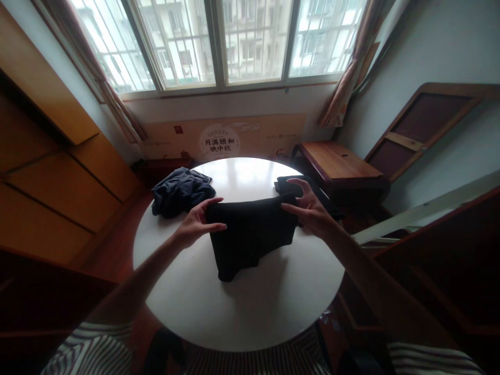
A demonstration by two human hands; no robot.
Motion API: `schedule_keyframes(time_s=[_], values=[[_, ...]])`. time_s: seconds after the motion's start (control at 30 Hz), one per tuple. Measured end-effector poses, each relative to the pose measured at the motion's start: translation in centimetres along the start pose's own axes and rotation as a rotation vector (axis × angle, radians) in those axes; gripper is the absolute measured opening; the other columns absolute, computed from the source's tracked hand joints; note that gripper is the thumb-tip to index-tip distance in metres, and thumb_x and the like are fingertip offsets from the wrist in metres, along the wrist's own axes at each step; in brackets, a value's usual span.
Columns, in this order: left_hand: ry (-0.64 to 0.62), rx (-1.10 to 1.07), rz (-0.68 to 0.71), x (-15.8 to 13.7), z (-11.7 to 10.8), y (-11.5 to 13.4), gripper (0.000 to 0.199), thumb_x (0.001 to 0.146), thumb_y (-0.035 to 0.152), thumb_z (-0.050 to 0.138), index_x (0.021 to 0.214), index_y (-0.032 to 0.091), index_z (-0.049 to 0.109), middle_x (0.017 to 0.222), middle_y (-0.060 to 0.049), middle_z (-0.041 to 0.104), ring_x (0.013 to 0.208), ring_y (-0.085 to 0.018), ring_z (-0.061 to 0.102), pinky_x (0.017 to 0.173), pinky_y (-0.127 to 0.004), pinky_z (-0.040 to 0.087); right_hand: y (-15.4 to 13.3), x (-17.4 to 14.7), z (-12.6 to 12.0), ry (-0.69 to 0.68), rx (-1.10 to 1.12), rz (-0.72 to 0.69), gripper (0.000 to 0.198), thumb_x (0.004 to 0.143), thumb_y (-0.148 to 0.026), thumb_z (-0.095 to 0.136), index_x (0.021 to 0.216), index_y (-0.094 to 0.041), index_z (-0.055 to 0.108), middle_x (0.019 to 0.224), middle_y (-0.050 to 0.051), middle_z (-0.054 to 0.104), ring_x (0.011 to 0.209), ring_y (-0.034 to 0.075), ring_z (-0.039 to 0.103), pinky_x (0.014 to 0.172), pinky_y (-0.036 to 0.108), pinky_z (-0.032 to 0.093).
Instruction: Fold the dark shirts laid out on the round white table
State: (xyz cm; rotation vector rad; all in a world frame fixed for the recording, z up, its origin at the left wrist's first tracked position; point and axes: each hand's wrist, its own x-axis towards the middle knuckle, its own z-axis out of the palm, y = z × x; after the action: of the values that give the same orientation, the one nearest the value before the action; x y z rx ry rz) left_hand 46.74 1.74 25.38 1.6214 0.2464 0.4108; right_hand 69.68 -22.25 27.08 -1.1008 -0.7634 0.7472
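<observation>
Between my two hands hangs a folded black garment (253, 229), its top edge held level and its lower edge uneven over the white round table (242, 317). My left hand (197, 221) grips the upper left corner between thumb and fingers. At the upper right corner, my right hand (307, 208) pinches the cloth in the same way. What kind of garment it is I cannot make out. A crumpled dark navy pile of clothing (182, 190) lies at the table's left rim. Behind my right hand rests another dark folded cloth (291, 181), partly hidden.
Beyond the table, a low wooden stand (339, 159) is at the right, near a wooden framed panel (425, 122) leaning on the wall. Orange-brown cabinets (50, 198) line the left side. A printed cardboard panel (273, 130) stands beneath the window.
</observation>
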Motion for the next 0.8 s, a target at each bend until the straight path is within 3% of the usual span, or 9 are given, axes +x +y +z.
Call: schedule_keyframes(time_s=[0.1,0.23,0.33,0.43,0.53,0.6,0.67,0.73,0.8], values=[[-0.06,0.458,0.097,-1.4,0.1,1.7,0.082,0.065,0.025,0.087,0.139,0.02,0.05,0.108,-0.006,0.068,0.094,-0.022,0.067,0.084,-0.036,0.057,-1.5,-1.3,0.3,-0.049,-0.141,0.004,0.068,0.07,-0.021,0.084,0.13,-0.026,0.052,0.091,-0.001,0.071,0.081,0.016,0.069,0.074,0.029,0.059],[-0.022,0.963,0.294,-3.3,0.3,3.4,0.033,0.081,0.024,0.075,0.113,0.02,0.068,0.099,-0.007,0.063,0.089,-0.022,0.063,0.082,-0.039,0.054,-2.4,-3.2,0.5,-0.071,-0.343,-0.04,0.053,0.072,-0.027,0.083,0.121,-0.022,0.065,0.097,0.002,0.071,0.085,0.018,0.069,0.076,0.031,0.061],[-0.055,1.014,0.417,-3.5,0.1,3.9,0.017,0.086,0.026,0.07,0.101,0.018,0.07,0.111,-0.01,0.062,0.102,-0.024,0.061,0.086,-0.039,0.052,-2.8,-3.9,0.5,-0.053,-0.442,-0.096,0.049,0.074,-0.03,0.082,0.119,-0.021,0.068,0.096,0.003,0.071,0.084,0.018,0.068,0.073,0.032,0.061],[-0.098,0.957,0.424,-2.1,-0.3,4.6,0.02,0.089,0.029,0.067,0.106,0.017,0.066,0.1,-0.006,0.068,0.089,-0.019,0.066,0.079,-0.03,0.054,-3.5,-2.8,0.5,-0.036,-0.471,-0.154,0.046,0.074,-0.032,0.081,0.117,-0.02,0.068,0.096,0.004,0.072,0.085,0.019,0.069,0.073,0.033,0.061],[0.105,0.99,0.59,0.5,-0.8,6.3,0.021,0.091,0.03,0.063,0.108,0.017,0.064,0.091,-0.002,0.07,0.083,-0.017,0.067,0.078,-0.03,0.054,-4.8,-0.1,0.6,0.011,-0.481,-0.304,0.042,0.073,-0.032,0.082,0.111,-0.022,0.069,0.097,0.003,0.071,0.089,0.02,0.068,0.079,0.035,0.06],[0.23,1.049,0.756,2.2,-1.3,7.5,0.021,0.093,0.027,0.059,0.112,0.018,0.063,0.107,-0.005,0.07,0.1,-0.02,0.066,0.091,-0.036,0.053,-5.6,1.7,0.7,0.064,-0.495,-0.43,0.041,0.071,-0.03,0.084,0.108,-0.023,0.069,0.099,0.002,0.07,0.092,0.019,0.068,0.083,0.036,0.059],[0.255,1.123,0.873,3.0,-1.7,8.1,0.025,0.094,0.025,0.054,0.118,0.02,0.061,0.123,-0.008,0.066,0.118,-0.023,0.061,0.102,-0.042,0.047,-5.6,2.9,0.6,0.112,-0.519,-0.504,0.039,0.07,-0.031,0.085,0.104,-0.024,0.069,0.099,0.002,0.07,0.092,0.019,0.067,0.085,0.037,0.058],[0.194,1.191,0.944,2.6,-1.9,7.2,0.03,0.095,0.022,0.052,0.123,0.022,0.06,0.13,-0.009,0.063,0.126,-0.025,0.056,0.108,-0.046,0.044,-4.4,2.6,0.1,0.131,-0.542,-0.508,0.035,0.069,-0.033,0.085,0.1,-0.023,0.069,0.098,0.002,0.07,0.09,0.019,0.067,0.084,0.036,0.057],[0.098,1.24,0.986,0.9,-1.7,4.6,0.033,0.095,0.018,0.05,0.125,0.022,0.059,0.128,-0.01,0.064,0.126,-0.026,0.056,0.108,-0.047,0.043,-1.9,0.8,-0.7,0.114,-0.567,-0.44,0.031,0.071,-0.036,0.083,0.095,-0.022,0.069,0.093,0.003,0.071,0.086,0.019,0.067,0.081,0.035,0.057]])
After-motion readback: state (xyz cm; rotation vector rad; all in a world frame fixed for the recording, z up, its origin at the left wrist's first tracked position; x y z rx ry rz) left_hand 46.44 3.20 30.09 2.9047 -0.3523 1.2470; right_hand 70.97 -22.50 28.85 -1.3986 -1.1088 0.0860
